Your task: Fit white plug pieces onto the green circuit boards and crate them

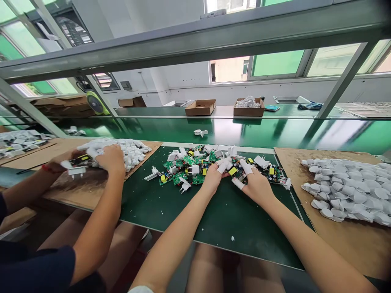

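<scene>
Pale walls and green-tinted windows (276,63) are forming the background beyond the hands, while a green work surface (183,217) is lying beneath them. At its middle the left hand (213,176) seems to be grasping a circuit board (241,174) with a yellow block, which is sitting between the two hands. The right hand (257,185) is holding its thumb and forefinger apart beside that board; whether it is gripping, I cannot tell. Judging by this, the person is handling one board at the edge of the heap, and any next move is calling for a light pinch, since neighbouring parts are lying tangled close by.

Counting up: one heap of boards and plugs (183,171) is spreading mostly left of the left hand, too jumbled for counting singly. One pile of white shells (351,189) is resting right of the right hand, another white pile (134,150) is lying further left, by a co-worker's two hands (113,158). Three cardboard boxes (200,108) are standing beyond the hands, one of them holding white pieces (249,102), and one fan (97,102) is standing far left
</scene>
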Available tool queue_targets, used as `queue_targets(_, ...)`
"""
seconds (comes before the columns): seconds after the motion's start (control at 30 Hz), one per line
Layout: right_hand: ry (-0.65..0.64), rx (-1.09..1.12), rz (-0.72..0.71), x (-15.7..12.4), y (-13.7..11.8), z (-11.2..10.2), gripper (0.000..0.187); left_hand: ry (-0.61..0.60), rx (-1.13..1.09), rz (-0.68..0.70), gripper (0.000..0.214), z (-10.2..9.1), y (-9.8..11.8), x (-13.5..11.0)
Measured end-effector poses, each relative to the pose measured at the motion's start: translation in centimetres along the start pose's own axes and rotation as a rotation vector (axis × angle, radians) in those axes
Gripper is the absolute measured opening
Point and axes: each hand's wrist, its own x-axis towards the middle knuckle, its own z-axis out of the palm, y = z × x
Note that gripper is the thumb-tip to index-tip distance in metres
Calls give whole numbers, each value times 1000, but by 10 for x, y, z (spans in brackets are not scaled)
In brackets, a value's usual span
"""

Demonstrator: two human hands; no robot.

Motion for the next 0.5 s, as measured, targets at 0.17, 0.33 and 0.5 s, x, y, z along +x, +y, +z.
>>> queue_targets(0.17, 25, 6, -53, 1, 5, 1, 38, -33, 188, 91, 35, -4, 1, 1)
queue_targets(0.33, 44, -51, -121, 0, 5, 2, 30, 71, 233, 191, 32, -9, -5, 5)
queue_targets(0.5, 110, -83, -204, 0, 6, 2, 33, 95, 274, 147, 30, -9, -13, 7)
